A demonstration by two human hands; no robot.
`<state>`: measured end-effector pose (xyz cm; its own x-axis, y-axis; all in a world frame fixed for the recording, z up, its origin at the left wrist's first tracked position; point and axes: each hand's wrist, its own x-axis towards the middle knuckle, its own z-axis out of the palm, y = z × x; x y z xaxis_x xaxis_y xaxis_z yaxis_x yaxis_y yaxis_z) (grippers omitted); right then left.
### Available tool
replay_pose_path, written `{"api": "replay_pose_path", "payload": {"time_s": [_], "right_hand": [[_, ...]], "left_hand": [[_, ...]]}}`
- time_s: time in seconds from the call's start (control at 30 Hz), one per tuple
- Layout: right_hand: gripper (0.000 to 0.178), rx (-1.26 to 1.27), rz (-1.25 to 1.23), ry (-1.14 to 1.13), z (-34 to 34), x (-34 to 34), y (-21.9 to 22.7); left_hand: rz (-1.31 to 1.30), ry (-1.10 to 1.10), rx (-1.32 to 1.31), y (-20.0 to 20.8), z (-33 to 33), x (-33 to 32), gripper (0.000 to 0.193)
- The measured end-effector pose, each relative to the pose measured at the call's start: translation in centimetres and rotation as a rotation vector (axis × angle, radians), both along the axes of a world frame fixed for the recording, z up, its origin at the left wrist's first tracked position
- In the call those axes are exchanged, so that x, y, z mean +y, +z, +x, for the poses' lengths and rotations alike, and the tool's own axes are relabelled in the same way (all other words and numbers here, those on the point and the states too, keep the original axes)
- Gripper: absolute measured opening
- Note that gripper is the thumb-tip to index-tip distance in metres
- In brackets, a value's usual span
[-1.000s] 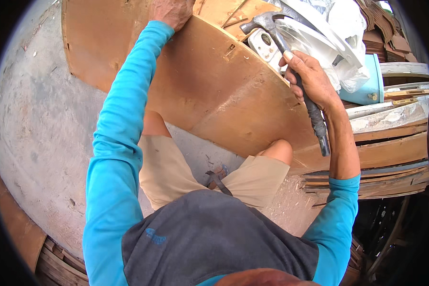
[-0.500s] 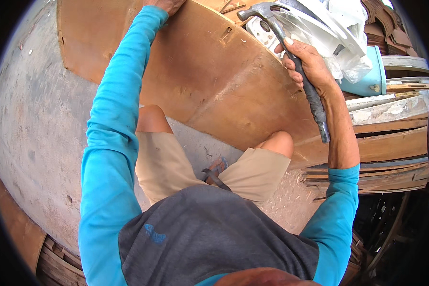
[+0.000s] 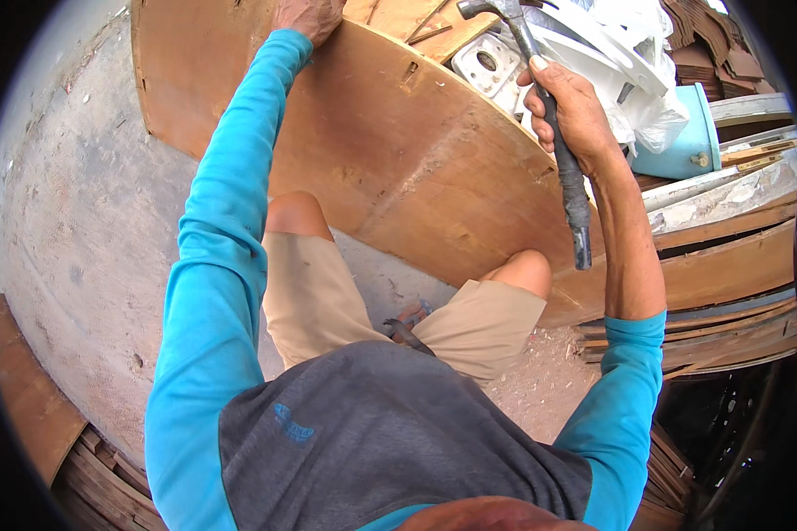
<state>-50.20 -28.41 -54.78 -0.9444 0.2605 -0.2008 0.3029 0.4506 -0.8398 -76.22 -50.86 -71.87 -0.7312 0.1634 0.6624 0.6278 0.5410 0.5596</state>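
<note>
My right hand [image 3: 568, 106] is wrapped round the handle of a claw hammer [image 3: 572, 190]. The hammer's metal head points up and away from me, over the panel's far edge, and the butt of the grip hangs below my wrist. A large brown plywood panel [image 3: 390, 168] stands on its edge in front of my knees. My left hand [image 3: 308, 16] closes over the top edge of this panel; its fingertips are partly hidden. A small slot and scuff marks show in the panel's face.
Behind the panel lie white plastic parts [image 3: 489, 69] and clear wrapping. A light-blue container [image 3: 695, 133] stands at the right, beside stacked wooden boards [image 3: 731, 261]. More boards [image 3: 106, 482] lie at the lower left on the concrete floor [image 3: 71, 230].
The hammer has shifted slightly up and left in the view, its handle now more upright. The view has moved a little, so the panel and left hand appear farther right and lower.
</note>
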Motion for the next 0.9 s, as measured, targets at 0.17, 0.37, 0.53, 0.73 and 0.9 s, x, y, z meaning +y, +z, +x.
{"api": "replay_pose_path", "payload": {"time_s": [0.17, 0.37, 0.53, 0.73, 0.9], "right_hand": [[0.038, -0.107, 0.180, 0.061, -0.6, 0.1, -1.5], [0.041, 0.114, 0.224, 0.084, 0.9, -1.4, 1.8], [0.039, 0.076, 0.320, 0.023, 1.1, -3.2, 0.7], [0.040, 0.002, 0.233, 0.146, 3.1, -5.3, 1.8], [0.041, 0.072, 0.456, 0.123, 3.3, -5.0, 0.1]], "left_hand": [[0.055, 0.008, 0.057, 0.1, 1.1, -0.8, 0.019], [0.095, -0.026, 0.161, 0.3, 2.3, -2.3, 0.019], [0.119, 0.013, 0.100, 0.8, 3.7, -3.1, 0.019], [0.096, 0.042, 0.084, 1.1, 4.6, -4.3, 0.025], [-0.025, 0.066, 0.026, 0.0, 3.3, -5.0, 0.036]]}}
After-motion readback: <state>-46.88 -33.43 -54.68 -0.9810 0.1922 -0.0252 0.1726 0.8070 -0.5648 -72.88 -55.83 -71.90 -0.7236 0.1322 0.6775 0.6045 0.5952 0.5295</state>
